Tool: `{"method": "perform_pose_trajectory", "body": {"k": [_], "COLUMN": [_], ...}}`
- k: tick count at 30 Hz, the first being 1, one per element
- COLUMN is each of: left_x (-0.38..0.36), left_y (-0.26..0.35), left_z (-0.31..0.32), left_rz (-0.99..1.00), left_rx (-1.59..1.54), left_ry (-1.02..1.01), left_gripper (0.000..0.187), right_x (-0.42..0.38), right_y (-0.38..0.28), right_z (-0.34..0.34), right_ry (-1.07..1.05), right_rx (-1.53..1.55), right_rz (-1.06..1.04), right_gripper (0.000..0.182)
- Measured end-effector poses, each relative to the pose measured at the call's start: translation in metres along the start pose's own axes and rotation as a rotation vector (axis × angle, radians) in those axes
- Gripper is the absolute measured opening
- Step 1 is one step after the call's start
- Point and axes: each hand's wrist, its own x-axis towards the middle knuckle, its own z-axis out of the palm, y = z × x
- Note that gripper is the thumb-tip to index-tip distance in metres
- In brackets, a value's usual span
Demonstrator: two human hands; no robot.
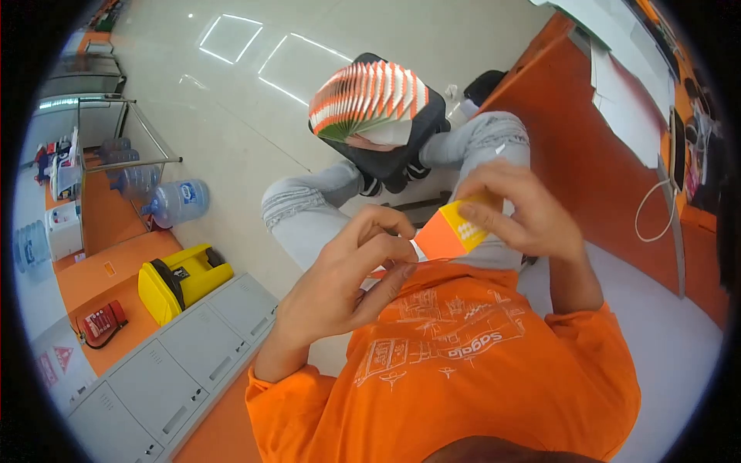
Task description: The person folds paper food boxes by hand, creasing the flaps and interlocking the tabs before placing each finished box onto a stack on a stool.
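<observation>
A small folded paper piece [443, 235], orange with a yellow side carrying white marks, is held up over my lap. My right hand [519, 208] grips its yellow end, thumb on top. At the opposite edge, the fingers of my left hand [347, 274] are bent and closed on the piece; part of that edge is hidden behind them. Beyond my hands, a fanned row of folded orange-and-white paper pieces [370, 100] lies on a black seat [436, 112] between my knees, with some green at its lower left.
On the right stands an orange-sided desk [556, 108] with white paper hanging over its edge and a white cable [641, 212]. To the left are grey lockers [158, 386], a yellow bin [162, 289], a fire extinguisher [104, 322] and several water bottles [181, 203].
</observation>
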Motion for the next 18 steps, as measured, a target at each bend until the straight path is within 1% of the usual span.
{"method": "perform_pose_trajectory", "body": {"k": [2,4,5,7,8,10,11,13,14,16,17,18], "left_x": [0.002,0.005,0.006,0.004,0.002,0.002,0.004,0.011,0.016,0.024,0.021,0.019], "left_y": [-0.003,-0.005,-0.006,-0.011,-0.015,-0.023,-0.025,-0.026,-0.025,-0.025,-0.028,-0.032], "left_z": [0.004,0.006,0.007,0.014,0.019,0.023,0.025,0.031,0.032,0.036,0.041,0.044], "left_rz": [0.031,0.001,0.006,-0.036,-0.051,0.044,0.057,0.128,0.132,0.112,0.098,0.033], "left_rx": [-0.029,-0.089,-0.086,-0.063,-0.078,-0.105,-0.101,-0.073,-0.076,-0.115,-0.130,-0.296], "left_ry": [-0.007,0.033,0.024,0.119,0.108,0.051,0.048,0.080,0.074,0.100,0.093,0.104], "left_gripper": [0.023,0.019,0.019,0.018,0.018,0.021,0.021,0.019,0.019,0.014,0.014,0.012], "right_x": [0.004,0.009,0.011,0.012,0.011,0.013,0.013,0.014,0.015,0.014,0.010,0.009], "right_y": [-0.007,-0.009,-0.012,-0.017,-0.016,-0.015,-0.017,-0.016,-0.015,-0.011,-0.010,-0.011], "right_z": [-0.013,-0.023,-0.027,-0.029,-0.028,-0.031,-0.032,-0.036,-0.032,-0.017,-0.016,-0.019], "right_ry": [-0.019,0.025,0.036,-0.060,-0.062,-0.191,-0.183,-0.335,-0.328,-0.359,-0.362,-0.308], "right_rx": [0.006,-0.093,-0.094,-0.045,-0.034,-0.101,-0.111,-0.058,-0.060,-0.027,-0.015,-0.078], "right_rz": [0.025,-0.119,-0.118,-0.231,-0.210,-0.193,-0.196,-0.030,-0.025,-0.272,-0.255,-0.210], "right_gripper": [0.014,0.015,0.015,0.017,0.017,0.016,0.016,0.015,0.015,0.017,0.017,0.016]}}
